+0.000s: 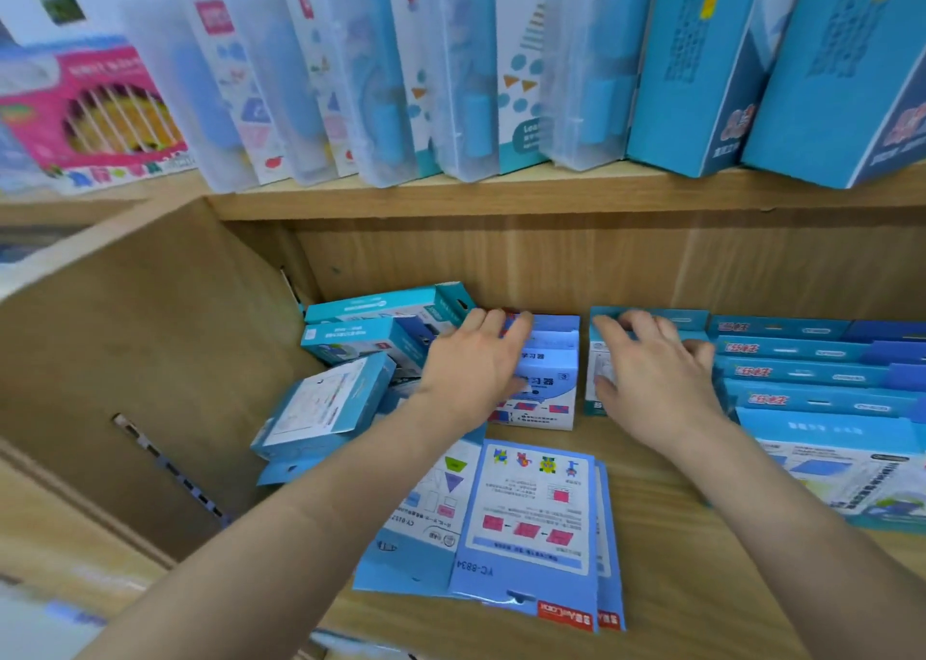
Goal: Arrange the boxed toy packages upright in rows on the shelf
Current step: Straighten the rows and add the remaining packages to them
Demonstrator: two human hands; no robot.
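Both my hands reach into the lower wooden shelf (pixel 701 549). My left hand (pixel 471 364) grips the top of an upright light-blue toy box (pixel 548 374), fingers curled over its upper edge. My right hand (pixel 656 369) holds the top of a teal box (pixel 599 389) standing next to a row of upright blue boxes (pixel 812 374). A jumble of teal boxes (pixel 351 374) lies tilted at the left. Flat blue packages (pixel 531 524) lie face up at the shelf's front.
The shelf's left wooden wall (pixel 150 369) stands close to the tilted boxes. Above, the upper shelf board (pixel 501 193) carries clear plastic cases (pixel 381 68) and tall blue boxes (pixel 701 68). A pink toy box (pixel 100 108) sits at the far left.
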